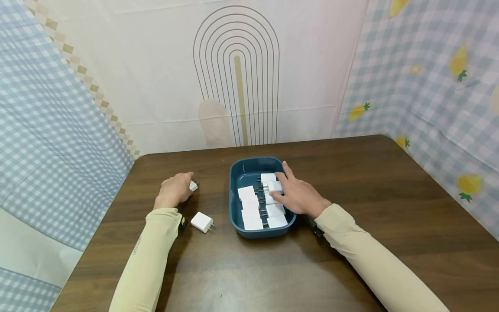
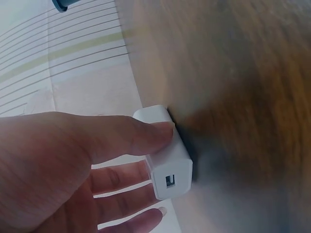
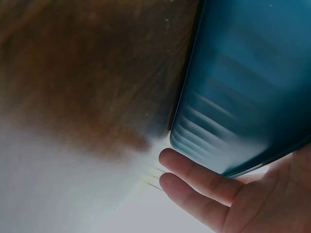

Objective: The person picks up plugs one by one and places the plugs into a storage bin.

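Observation:
At the left of the table my left hand (image 1: 174,190) pinches a white USB wall charger (image 2: 171,158), thumb on one face and fingers behind. Its USB port faces the left wrist camera. Another white charger (image 1: 202,222) lies nearer to me, prongs pointing right. In the middle stands a blue bin (image 1: 233,212) with white chargers in two columns, their prongs turned inward. My right hand (image 1: 299,196) reaches over the bin's right rim and holds a charger (image 1: 275,186) between thumb and index finger above the right column. Two other fingers (image 3: 194,199) extend outside the bin wall.
The brown wooden table (image 1: 370,186) extends to both sides of the bin. A white cloth with an arch pattern (image 1: 163,86) hangs behind it, and checked cloth (image 1: 432,125) hangs along the sides.

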`<state>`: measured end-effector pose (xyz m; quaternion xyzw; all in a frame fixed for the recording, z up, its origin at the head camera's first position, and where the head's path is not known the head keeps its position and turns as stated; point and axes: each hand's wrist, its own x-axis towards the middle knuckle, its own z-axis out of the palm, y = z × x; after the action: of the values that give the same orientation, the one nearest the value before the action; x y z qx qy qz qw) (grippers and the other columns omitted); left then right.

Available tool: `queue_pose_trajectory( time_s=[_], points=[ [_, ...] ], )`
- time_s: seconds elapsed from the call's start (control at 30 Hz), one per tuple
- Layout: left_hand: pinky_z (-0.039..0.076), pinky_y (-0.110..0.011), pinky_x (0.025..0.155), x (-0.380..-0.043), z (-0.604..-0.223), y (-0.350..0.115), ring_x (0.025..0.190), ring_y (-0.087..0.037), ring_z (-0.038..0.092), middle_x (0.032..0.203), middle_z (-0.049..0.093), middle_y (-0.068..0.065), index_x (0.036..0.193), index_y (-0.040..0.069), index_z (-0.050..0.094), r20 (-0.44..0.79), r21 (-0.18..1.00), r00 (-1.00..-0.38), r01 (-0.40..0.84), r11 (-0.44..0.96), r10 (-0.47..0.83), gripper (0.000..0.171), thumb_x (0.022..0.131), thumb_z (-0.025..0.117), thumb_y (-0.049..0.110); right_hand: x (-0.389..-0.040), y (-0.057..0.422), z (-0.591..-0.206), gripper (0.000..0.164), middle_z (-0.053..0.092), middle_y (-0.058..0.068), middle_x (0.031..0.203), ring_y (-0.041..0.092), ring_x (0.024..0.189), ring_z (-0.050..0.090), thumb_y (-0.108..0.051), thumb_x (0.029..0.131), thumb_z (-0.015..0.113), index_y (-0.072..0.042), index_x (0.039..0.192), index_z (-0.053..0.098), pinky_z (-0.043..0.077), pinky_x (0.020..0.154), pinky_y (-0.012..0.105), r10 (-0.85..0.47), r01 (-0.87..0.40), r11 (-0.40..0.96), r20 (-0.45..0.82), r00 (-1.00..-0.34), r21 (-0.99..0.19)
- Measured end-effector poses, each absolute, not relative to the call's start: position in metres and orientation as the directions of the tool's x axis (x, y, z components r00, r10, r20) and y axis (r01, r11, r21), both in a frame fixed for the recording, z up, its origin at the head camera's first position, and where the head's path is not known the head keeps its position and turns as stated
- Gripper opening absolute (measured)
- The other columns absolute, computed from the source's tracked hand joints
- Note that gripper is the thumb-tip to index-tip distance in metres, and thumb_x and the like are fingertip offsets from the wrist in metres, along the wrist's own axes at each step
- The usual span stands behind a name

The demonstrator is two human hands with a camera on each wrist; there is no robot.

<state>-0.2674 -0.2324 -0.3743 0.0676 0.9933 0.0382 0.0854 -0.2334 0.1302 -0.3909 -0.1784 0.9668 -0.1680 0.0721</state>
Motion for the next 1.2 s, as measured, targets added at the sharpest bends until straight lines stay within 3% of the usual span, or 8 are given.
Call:
queue_pose_trajectory(
  time_s=[0.33, 0.53, 1.2],
  points=[
    [0.055, -0.058, 0.078, -0.266, -0.374, -0.23, 0.106, -0.038, 0.068, 0.119, 0.068, -0.023, 0.129, 0.006, 0.063, -0.038, 0.087, -0.982, 0.182, 0.98, 0.185, 0.038, 0.09, 0.064, 0.009, -0.235, 0.13, -0.391, 0.076, -0.004, 0.02, 0.17, 0.038, 0.12, 0.064, -0.052, 0.102, 0.048, -0.007, 0.159, 0.028, 0.056, 0.096, 0.051, -0.375, -0.329, 0.878, -0.073, -0.924, -0.348],
    [0.055, -0.054, 0.078, -0.266, -0.372, -0.227, 0.1, -0.031, 0.067, 0.117, 0.069, -0.019, 0.128, 0.009, 0.064, -0.027, 0.086, -0.983, 0.177, 0.98, 0.18, 0.038, 0.091, 0.066, 0.013, -0.235, 0.13, -0.391, 0.075, -0.004, 0.021, 0.17, 0.038, 0.122, 0.063, -0.051, 0.102, 0.049, -0.006, 0.159, 0.029, 0.055, 0.097, 0.051, -0.373, -0.329, 0.881, -0.072, -0.925, -0.34],
    [0.056, -0.052, 0.079, -0.262, -0.369, -0.209, 0.097, -0.03, 0.068, 0.112, 0.069, -0.017, 0.127, 0.011, 0.065, 0.033, 0.082, -0.974, 0.228, 0.97, 0.226, 0.039, 0.088, 0.071, 0.015, -0.234, 0.13, -0.391, 0.073, -0.004, 0.02, 0.17, 0.038, 0.12, 0.064, -0.051, 0.102, 0.049, -0.007, 0.157, 0.032, 0.056, 0.096, 0.052, -0.37, -0.322, 0.879, -0.077, -0.926, -0.351]
  ],
)
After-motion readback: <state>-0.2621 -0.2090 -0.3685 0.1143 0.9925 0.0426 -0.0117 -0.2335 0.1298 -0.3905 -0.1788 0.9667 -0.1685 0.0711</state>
